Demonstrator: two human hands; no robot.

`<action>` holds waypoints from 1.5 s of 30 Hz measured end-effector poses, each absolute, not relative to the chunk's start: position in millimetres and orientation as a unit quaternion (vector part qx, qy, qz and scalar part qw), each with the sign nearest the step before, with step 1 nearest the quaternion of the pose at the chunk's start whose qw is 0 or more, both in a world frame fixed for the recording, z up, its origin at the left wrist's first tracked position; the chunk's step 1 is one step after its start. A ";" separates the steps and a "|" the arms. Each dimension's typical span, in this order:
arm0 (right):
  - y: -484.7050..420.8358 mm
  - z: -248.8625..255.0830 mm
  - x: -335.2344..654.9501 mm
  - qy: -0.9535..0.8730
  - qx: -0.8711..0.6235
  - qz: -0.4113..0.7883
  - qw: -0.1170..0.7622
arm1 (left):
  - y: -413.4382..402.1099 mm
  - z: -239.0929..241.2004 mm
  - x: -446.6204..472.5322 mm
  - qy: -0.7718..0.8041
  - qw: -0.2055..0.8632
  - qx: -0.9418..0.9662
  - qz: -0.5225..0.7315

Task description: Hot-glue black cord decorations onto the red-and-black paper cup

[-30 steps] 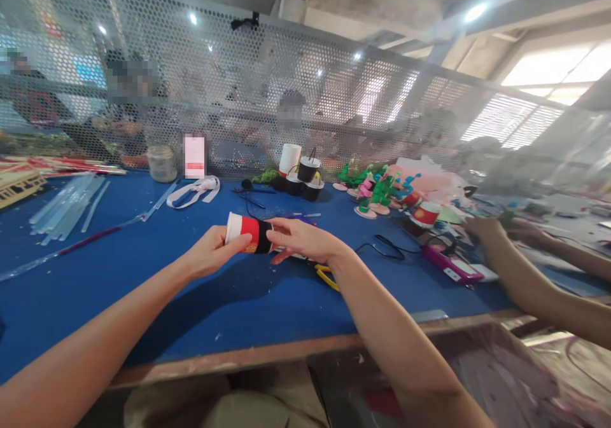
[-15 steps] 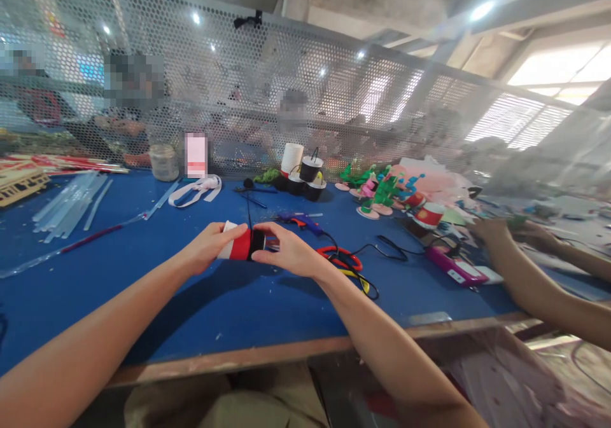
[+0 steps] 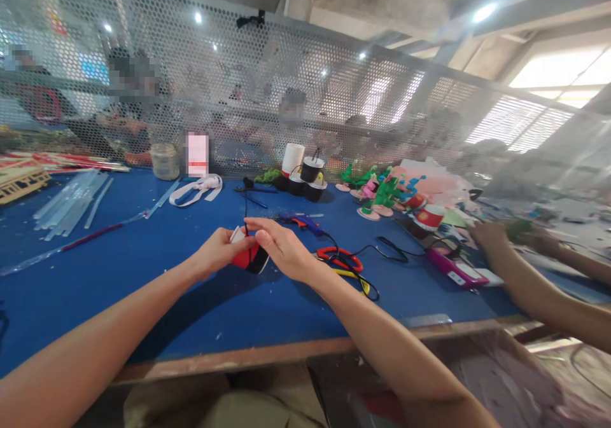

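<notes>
A paper cup (image 3: 242,259) in red, white and black is held tilted above the blue table. My left hand (image 3: 217,250) is closed round its red and white side, with the thumb lying across the wall. On the black end, my right hand (image 3: 284,245) is closed, fingers along the top and thumb bent in; its fingertips are beside a thin black cord (image 3: 246,212) that rises from the cup. The contact under the right palm is hidden. Just behind the hands lies a blue glue gun (image 3: 305,222).
Black-and-white cups (image 3: 312,170) and a white cup stack (image 3: 292,159) stand by the mesh screen (image 3: 229,84). Glue sticks (image 3: 71,204) and white ribbon (image 3: 191,193) lie left. Red-handled pliers (image 3: 351,257), a purple device (image 3: 456,269) and green figures (image 3: 386,189) are right, near a co-worker's arm (image 3: 520,262).
The cup has turned, its black end tipping down toward me. My right hand has shifted from gripping the black end sideways to lying over its top.
</notes>
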State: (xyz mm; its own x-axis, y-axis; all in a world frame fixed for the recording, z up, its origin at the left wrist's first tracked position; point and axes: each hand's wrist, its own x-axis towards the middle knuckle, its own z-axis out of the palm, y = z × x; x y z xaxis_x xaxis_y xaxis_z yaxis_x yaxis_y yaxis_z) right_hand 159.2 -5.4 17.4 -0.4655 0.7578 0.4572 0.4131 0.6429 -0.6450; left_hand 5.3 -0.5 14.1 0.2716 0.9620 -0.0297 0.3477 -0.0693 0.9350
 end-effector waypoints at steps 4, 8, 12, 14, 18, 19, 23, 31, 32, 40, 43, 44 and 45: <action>20.5 29.6 184.3 -0.786 -0.504 0.131 0.332 | -0.6 14.0 7.2 0.516 0.438 0.654 0.339; 56.9 32.4 226.5 -0.694 -0.679 0.083 0.223 | 0.0 14.4 6.1 0.520 0.388 0.684 0.333; 76.4 18.0 246.2 -0.670 -0.709 0.143 0.169 | 1.7 13.0 3.5 0.521 0.351 0.702 0.334; 80.9 8.4 244.9 -0.658 -0.714 0.162 0.179 | 2.9 12.0 2.3 0.527 0.339 0.705 0.333; 83.7 -2.3 238.0 -0.631 -0.711 0.189 0.244 | 5.0 11.0 0.5 0.537 0.341 0.700 0.326; 82.2 -1.6 237.3 -0.625 -0.708 0.197 0.265 | 5.2 11.2 0.4 0.537 0.348 0.697 0.325; 63.6 15.5 236.3 -0.611 -0.670 0.231 0.354 | 4.8 13.1 1.4 0.543 0.371 0.680 0.324; 7.2 39.9 215.9 -0.651 -0.517 0.352 0.431 | 11.6 9.2 -2.4 0.565 0.370 0.656 0.339; 3.0 37.0 212.4 -0.660 -0.501 0.355 0.432 | 13.3 7.7 -3.6 0.564 0.367 0.656 0.343; -19.5 19.9 200.5 -0.724 -0.514 0.299 0.349 | 16.0 7.5 -5.2 0.570 0.368 0.651 0.341; -23.6 19.1 197.9 -0.746 -0.502 0.259 0.353 | 15.1 9.3 -4.1 0.582 0.371 0.638 0.341; -24.2 19.0 197.2 -0.752 -0.497 0.251 0.352 | 15.1 9.3 -4.0 0.584 0.377 0.632 0.343; -24.6 18.8 196.5 -0.758 -0.493 0.245 0.350 | 15.4 9.0 -4.0 0.587 0.383 0.625 0.344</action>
